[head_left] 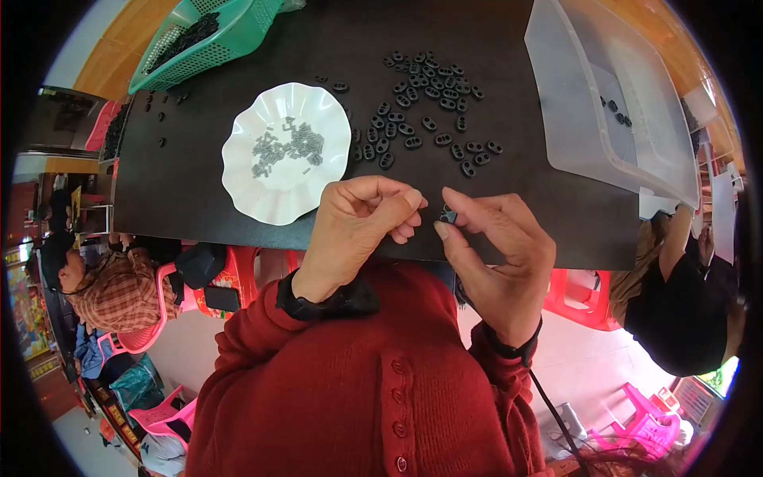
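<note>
My right hand (505, 254) pinches a small black plastic piece (449, 215) between thumb and forefinger, just over the table's near edge. Close beside it, my left hand (362, 226) has its thumb and forefinger pressed together. Whatever sits between those left fingertips is too small to make out. Beyond my left hand stands a white plate (249, 197) with a wavy rim, and a heap of tiny grey, spring-like pieces (302, 145) lies in it. Many black oval pieces (429, 124), each with two holes, are spread on the table past my hands.
A green plastic basket (208, 49) of black parts stands at the far left of the dark table (477, 28). On the right is a clear plastic bin (569, 131) with a few black pieces. People sit at the left (119, 290) and right (675, 310).
</note>
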### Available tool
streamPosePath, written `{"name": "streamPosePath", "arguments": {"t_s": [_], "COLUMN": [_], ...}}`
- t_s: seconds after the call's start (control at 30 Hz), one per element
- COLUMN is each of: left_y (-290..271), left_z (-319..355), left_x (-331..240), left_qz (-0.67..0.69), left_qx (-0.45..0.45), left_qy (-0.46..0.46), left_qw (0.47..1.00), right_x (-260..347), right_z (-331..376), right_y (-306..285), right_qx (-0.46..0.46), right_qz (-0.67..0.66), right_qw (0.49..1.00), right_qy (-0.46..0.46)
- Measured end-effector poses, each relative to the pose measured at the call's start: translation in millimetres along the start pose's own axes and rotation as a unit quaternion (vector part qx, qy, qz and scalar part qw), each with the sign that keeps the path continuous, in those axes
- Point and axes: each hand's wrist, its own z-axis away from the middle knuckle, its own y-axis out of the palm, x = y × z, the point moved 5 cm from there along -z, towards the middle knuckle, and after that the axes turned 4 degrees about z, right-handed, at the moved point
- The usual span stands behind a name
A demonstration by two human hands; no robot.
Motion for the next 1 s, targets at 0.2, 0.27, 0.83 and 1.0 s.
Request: {"name": "streamPosePath", "arguments": {"t_s": [0.2,0.27,0.83,1.0], "left_y": [0.6,1.8,8.8,7.5], "left_z": [6.5,7.4,20.6,19.6], "left_x": [-11.1,-8.3,-10.4,-8.3], "left_qz": [-0.022,-0.015,-0.044,-0.064], "left_qx": [0.017,0.038,0.088,0.099], "left_qy": [-0.027,-0.030,-0.032,-0.016], "left_qw": [0.999,0.999,0.995,0.993], "right_x": [2.1,4.2,1.5,-1.0], "right_z": [0.6,-1.4,11.5,14.7], "right_y": [1.0,0.9,11.3,1.2], "right_qx": [0.032,0.043,0.040,0.011], "right_qz": [-0.031,-0.020,-0.091,-0.122], "right_qw": [0.999,0.999,0.995,0.991], "right_qy": [0.021,-0.014,0.026,0.055]}}
